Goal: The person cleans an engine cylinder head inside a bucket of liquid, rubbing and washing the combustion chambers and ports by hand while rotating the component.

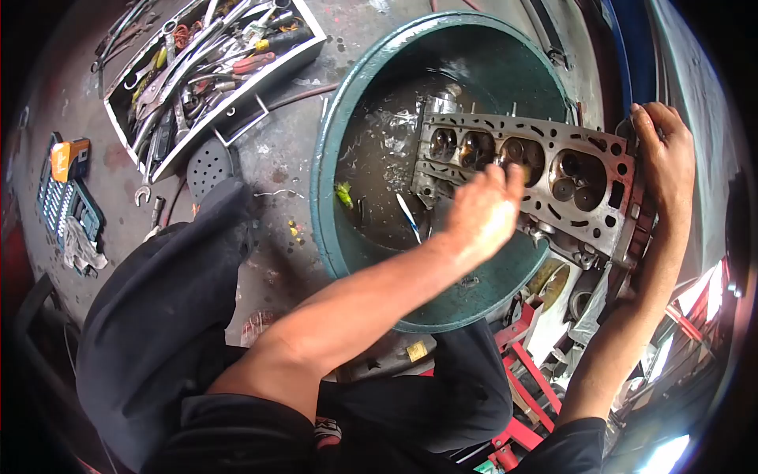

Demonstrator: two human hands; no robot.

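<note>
A cylinder head lies across the right side of a green round tub, its combustion chambers facing up. My left hand is over its middle, near a chamber, with fingers curled together and slightly blurred. What they pinch, if anything, I cannot make out. My right hand grips the right end of the cylinder head, fingers closed around its corner. Murky liquid stands in the tub. A slim white and blue stick leans in the tub left of the cylinder head, and a yellow-green object lies farther left.
A white-edged tool drawer full of wrenches and pliers sits at upper left. A socket case with an orange box lies far left. Red metal frame parts stand below the tub, and a hose runs across the floor.
</note>
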